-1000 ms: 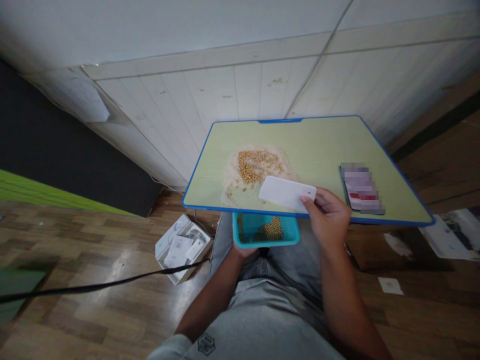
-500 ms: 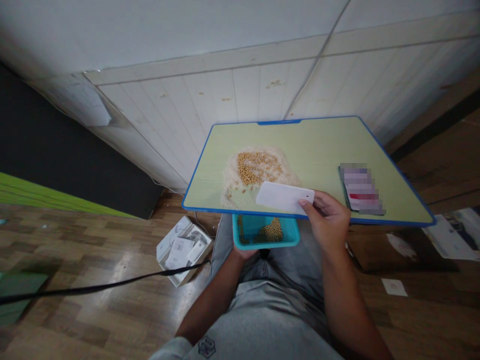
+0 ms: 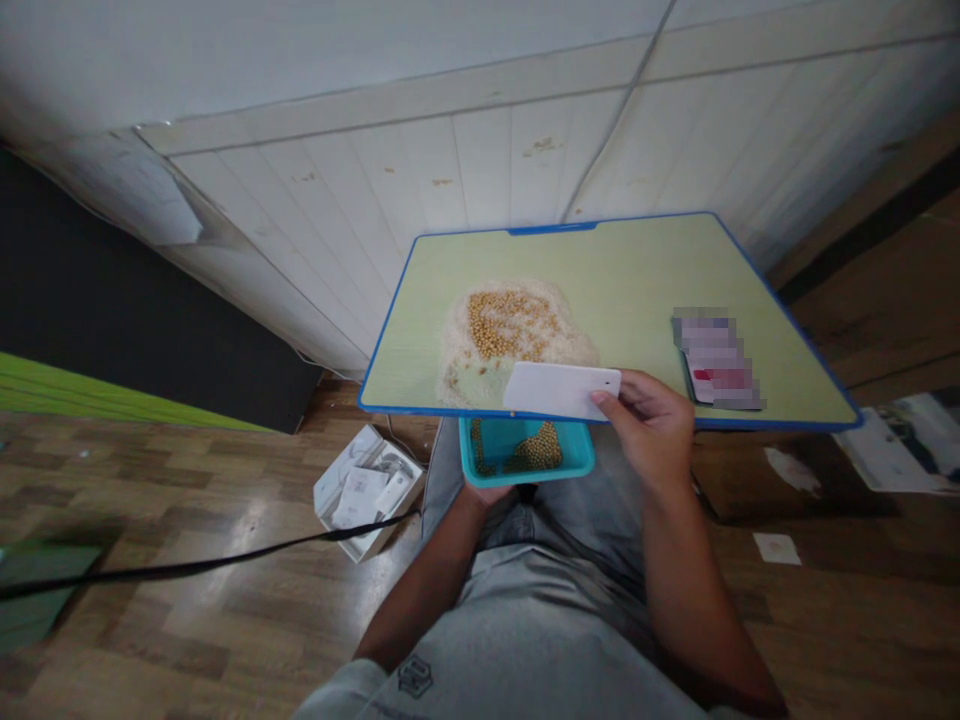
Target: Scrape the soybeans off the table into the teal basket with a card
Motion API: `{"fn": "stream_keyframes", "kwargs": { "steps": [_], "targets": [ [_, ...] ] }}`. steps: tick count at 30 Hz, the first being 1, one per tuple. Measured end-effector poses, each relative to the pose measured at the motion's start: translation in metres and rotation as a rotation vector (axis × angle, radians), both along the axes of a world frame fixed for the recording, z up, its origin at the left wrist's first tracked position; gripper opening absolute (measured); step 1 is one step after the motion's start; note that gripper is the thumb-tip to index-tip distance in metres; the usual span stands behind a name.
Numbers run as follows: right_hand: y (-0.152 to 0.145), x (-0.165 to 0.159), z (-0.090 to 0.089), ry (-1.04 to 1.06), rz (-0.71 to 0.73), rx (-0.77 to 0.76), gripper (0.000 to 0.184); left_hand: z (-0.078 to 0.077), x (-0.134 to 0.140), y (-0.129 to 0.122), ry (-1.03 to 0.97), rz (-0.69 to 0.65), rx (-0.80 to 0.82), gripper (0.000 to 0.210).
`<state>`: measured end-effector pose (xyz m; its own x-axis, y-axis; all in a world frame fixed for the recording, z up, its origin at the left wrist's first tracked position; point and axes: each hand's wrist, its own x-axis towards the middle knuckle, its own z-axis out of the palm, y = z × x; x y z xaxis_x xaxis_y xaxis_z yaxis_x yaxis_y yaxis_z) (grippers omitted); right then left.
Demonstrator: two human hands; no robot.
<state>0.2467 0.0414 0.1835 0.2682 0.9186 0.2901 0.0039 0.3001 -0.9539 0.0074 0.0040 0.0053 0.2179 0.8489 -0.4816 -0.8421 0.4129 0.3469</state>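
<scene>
My right hand (image 3: 651, 425) pinches the right end of a white flat card (image 3: 559, 390), thumb on top. The card lies at the front edge of a pale green folding table (image 3: 637, 270) with a blue rim. Just behind it spreads a patch of white rice-like grains (image 3: 566, 340) with yellow soybeans (image 3: 495, 325) mixed in. Below the edge, my left hand (image 3: 487, 493) supports a turquoise plastic basket (image 3: 529, 478) from underneath; most of its fingers are hidden. Inside the basket, more soybeans (image 3: 541, 447) are heaped to the right.
A phone (image 3: 716, 360) with a blurred-out screen lies on the table's right side. On the wooden floor at left stands an open white box (image 3: 367, 500) of papers and small items. A black strap (image 3: 225, 562) crosses the left side. The panelled wall (image 3: 420, 180) borders the table's back.
The card has shifted slightly toward me, to the table's front edge, where a soybean now shows beside it. The whole view has tilted a little; the left hand keeps supporting the basket.
</scene>
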Motion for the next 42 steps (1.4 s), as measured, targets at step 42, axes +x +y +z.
{"fn": "stream_keyframes", "kwargs": {
  "steps": [42],
  "targets": [
    [-0.005, 0.062, 0.012, 0.015, -0.306, 0.071, 0.054, 0.032, -0.008, -0.025, 0.039, 0.016, -0.138, 0.061]
  ]
}}
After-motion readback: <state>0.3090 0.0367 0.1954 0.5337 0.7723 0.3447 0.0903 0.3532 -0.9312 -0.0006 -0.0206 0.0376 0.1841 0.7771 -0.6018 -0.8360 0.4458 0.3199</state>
